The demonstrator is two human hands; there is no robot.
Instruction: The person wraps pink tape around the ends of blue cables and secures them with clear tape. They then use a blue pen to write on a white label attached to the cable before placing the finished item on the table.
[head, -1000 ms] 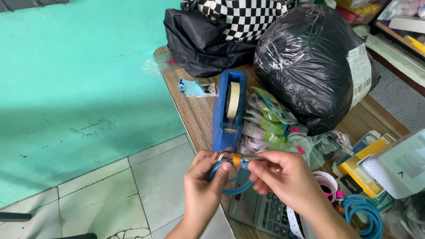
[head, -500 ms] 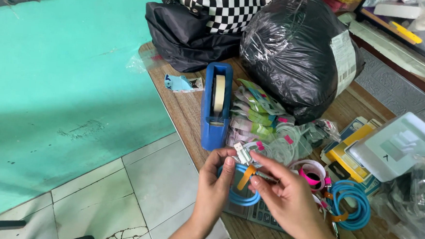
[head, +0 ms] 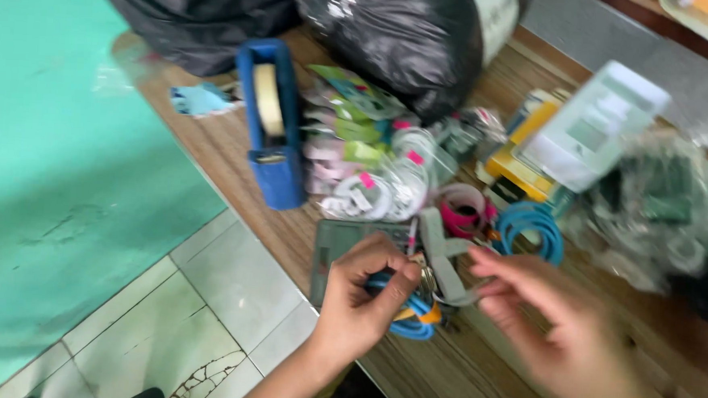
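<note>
Left hand (head: pixel 356 304) fingers clamp the blue coiled cable (head: pixel 408 315) – right hand (head: pixel 557 331) fingers pinch its grey strap (head: pixel 444 260); best kept taut over the bench (head: pixel 458 374).

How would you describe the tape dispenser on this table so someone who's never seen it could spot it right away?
Start at the big black plastic bag at the far end of the wooden table, then look toward the table edge beside the green mat. There stands the tape dispenser, a long, solid blue holder with a roll of pale tape set in it, unlike the loose clear packets of cables next to it.
</note>
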